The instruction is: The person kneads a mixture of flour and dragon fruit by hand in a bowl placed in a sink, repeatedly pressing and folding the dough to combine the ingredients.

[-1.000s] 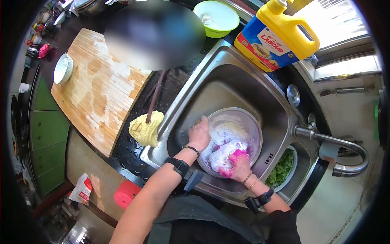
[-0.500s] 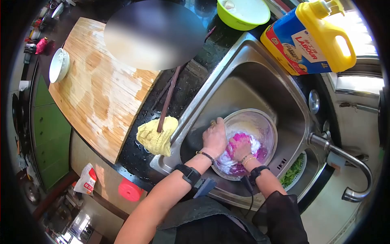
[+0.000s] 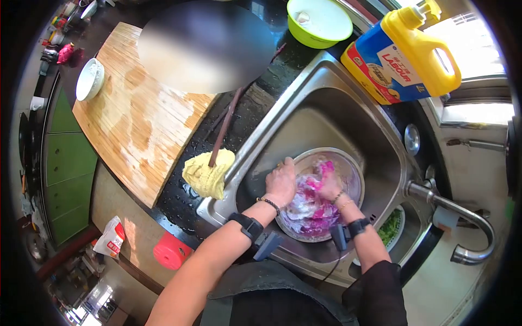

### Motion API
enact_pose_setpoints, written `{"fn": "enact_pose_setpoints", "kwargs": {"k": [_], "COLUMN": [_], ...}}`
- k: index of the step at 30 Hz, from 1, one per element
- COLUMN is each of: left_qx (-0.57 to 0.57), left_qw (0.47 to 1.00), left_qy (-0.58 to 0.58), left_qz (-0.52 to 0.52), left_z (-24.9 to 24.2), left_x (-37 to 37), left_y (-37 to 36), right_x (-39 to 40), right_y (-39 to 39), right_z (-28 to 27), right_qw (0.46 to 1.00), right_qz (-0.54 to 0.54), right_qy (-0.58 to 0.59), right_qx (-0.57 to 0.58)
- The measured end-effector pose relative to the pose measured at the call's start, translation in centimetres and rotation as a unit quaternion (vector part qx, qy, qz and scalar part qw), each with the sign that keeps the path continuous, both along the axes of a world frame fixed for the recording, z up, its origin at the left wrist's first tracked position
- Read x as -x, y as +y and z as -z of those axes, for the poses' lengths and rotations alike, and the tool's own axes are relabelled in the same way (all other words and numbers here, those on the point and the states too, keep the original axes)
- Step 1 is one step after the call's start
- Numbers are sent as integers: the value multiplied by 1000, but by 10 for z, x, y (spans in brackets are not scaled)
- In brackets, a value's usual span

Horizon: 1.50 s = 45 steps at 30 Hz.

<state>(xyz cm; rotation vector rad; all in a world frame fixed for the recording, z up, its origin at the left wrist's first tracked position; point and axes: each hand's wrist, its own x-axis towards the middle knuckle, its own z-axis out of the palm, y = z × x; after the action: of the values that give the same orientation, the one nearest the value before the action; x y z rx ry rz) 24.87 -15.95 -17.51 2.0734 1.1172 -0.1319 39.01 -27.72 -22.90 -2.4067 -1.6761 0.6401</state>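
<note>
Round metal bowl (image 3: 352, 175) | left hand (image 3: 281, 181) curled onto its rim | right hand (image 3: 329, 185) inside, fingers parted, hold unclear | smeary magenta-white mass (image 3: 304, 211) within

On my feed a blurred oval (image 3: 206, 46) masks part of the cutting board (image 3: 141, 125); the right hand (image 3: 329, 185) is smeared (I can't read its grip), and the left hand (image 3: 280, 183) hides some of the bowl (image 3: 359, 176).

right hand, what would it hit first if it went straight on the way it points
Most likely the far inner wall of the bowl, since the right hand points across its inside; blur and unclear depth mean it might brush the pink and white contents first.
</note>
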Motion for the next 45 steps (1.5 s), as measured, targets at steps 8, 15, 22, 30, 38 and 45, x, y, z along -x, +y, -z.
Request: {"fn": "enact_pose_setpoints", "kwargs": {"k": [8, 15, 22, 30, 38, 45], "left_qx": [-18, -39, -27, -25, -19, -3], "left_qw": [1000, 999, 999, 1000, 1000, 1000], "left_qy": [-17, -13, -17, -11, -5, 2], "left_qz": [-8, -9, 7, -1, -11, -8], "left_z": [0, 4, 7, 3, 3, -2], "left_x": [1, 3, 2, 1, -3, -3], "left_y": [-1, -2, -8, -6, -5, -4], "right_x": [-6, 27, 28, 60, 78, 52], "right_y": [-64, -49, -50, -24, -36, -16], "right_z": [12, -45, -92, -55, -20, 8], "right_qw": [968, 954, 942, 959, 987, 982], "right_qz": [78, 279, 288, 274, 24, 100], "right_qy": [3, 109, 139, -47, -102, -109], "right_qx": [237, -1, -100, -44, 119, 116]}}
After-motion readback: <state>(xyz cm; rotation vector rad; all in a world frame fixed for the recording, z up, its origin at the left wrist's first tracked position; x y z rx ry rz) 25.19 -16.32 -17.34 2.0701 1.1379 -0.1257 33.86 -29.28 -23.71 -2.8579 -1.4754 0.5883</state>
